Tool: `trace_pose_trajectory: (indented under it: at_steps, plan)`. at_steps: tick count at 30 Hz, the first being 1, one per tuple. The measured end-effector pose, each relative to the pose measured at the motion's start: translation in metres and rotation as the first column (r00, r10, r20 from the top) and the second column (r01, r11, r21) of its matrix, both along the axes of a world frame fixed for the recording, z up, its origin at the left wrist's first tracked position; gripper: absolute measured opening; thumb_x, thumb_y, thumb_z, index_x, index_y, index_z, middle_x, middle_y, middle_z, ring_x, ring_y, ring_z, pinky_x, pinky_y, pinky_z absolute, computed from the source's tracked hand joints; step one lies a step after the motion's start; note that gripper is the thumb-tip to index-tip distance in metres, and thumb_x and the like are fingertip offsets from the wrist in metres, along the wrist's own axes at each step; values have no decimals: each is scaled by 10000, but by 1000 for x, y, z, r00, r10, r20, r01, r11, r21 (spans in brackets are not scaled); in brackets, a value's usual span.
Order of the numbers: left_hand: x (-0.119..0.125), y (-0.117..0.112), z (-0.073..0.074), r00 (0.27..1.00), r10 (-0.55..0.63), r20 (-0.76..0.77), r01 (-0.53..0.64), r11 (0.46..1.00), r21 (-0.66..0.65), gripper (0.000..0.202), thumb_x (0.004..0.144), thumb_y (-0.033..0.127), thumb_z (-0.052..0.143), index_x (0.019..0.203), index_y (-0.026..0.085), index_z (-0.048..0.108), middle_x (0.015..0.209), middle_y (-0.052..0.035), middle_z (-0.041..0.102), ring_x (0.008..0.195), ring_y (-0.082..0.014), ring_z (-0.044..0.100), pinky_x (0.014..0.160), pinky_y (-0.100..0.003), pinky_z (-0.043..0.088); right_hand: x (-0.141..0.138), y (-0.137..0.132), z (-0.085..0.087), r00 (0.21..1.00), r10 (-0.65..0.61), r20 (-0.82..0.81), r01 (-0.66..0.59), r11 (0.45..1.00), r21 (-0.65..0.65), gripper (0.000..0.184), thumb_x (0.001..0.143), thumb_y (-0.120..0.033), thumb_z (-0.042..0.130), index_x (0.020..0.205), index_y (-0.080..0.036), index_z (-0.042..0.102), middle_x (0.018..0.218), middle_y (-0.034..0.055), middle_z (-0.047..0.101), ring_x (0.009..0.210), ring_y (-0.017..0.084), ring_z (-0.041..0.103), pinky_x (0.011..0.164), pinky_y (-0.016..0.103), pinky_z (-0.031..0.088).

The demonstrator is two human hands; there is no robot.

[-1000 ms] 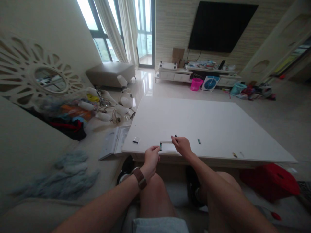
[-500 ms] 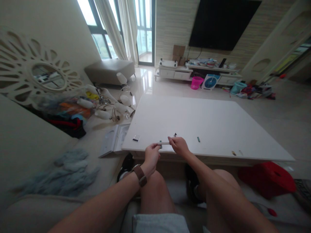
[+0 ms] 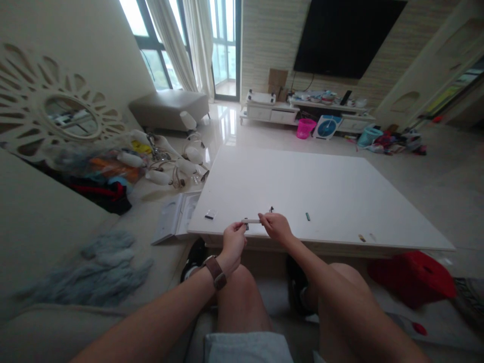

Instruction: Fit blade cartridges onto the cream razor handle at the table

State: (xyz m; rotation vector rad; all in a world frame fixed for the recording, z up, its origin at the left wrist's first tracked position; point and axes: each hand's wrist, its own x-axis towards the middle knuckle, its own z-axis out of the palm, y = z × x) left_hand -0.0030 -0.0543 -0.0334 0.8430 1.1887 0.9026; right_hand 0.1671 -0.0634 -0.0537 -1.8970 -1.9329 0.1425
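Note:
I sit at the near edge of a low white table [image 3: 302, 181]. My left hand [image 3: 232, 239], with a brown watch on the wrist, pinches a tiny dark-green piece at the left end of a short pale stick [image 3: 252, 221]. My right hand [image 3: 277, 227] pinches the right end of that stick. Both hands hover just above the table's front edge. A small dark bit [image 3: 271, 208] lies just behind my right hand. Further right lies a small green piece [image 3: 307, 216]. A small black-and-white chip [image 3: 210, 214] rests to the left.
A white tray [image 3: 176, 217] lies on the floor left of the table, beside lamp parts [image 3: 170, 166] and a pile of bags. A red object [image 3: 414, 277] sits under the table's right corner. A TV unit and a pink basket [image 3: 305, 128] stand far behind.
The stick has turned from a wider, flatter look to a thin edge-on one. Both hands shifted slightly left and up in view as the camera moved.

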Motion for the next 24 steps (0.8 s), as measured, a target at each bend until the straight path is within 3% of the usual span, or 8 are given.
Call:
trace_pose_trajectory:
  at_steps: [4,7,13,16,21,24]
  plan:
    - [0,0,2,1000,13,-4,-13,1000,-7,329,730,392,696,885,116,604,552,63,498,387,-59,376,395,-216,240,20,-1,6,991,-134,27,133,991,30,629,1036,-524,290,638,-207,660,667,41,672,616,158,563,559,298,226]
    - [0,0,4,1000,13,2,-13,1000,-2,305,746,366,685,897,114,604,559,62,499,389,-55,376,399,-212,237,26,0,10,983,-176,-42,179,981,70,641,1038,-527,272,636,-201,650,635,38,654,597,154,556,556,299,230]
    - [0,-1,4,1000,16,11,-16,1000,15,280,727,370,691,845,130,609,540,62,493,383,-58,371,404,-219,235,-2,-1,4,995,3,-95,2,998,55,607,1042,-501,279,681,-199,662,681,41,666,635,151,578,597,279,282]
    - [0,-2,2,1000,12,16,-12,1000,10,304,707,393,697,832,132,605,534,66,484,385,-57,365,406,-220,239,0,-1,1,997,34,-65,-34,999,8,599,1043,-490,285,675,-202,660,681,36,663,641,149,577,593,277,278]
    - [0,-2,2,1000,3,13,-3,1000,6,341,719,402,684,892,120,602,540,69,483,395,-57,374,408,-212,238,26,-1,5,990,-137,-29,139,989,51,602,1037,-499,300,650,-198,649,667,42,659,612,156,558,566,295,248]
    - [0,-1,3,1000,9,19,-9,1000,26,324,739,386,675,905,116,607,541,69,480,392,-55,367,406,-216,236,24,0,7,983,-152,-106,161,984,81,618,1044,-496,271,663,-196,654,658,42,657,612,153,566,581,286,277]
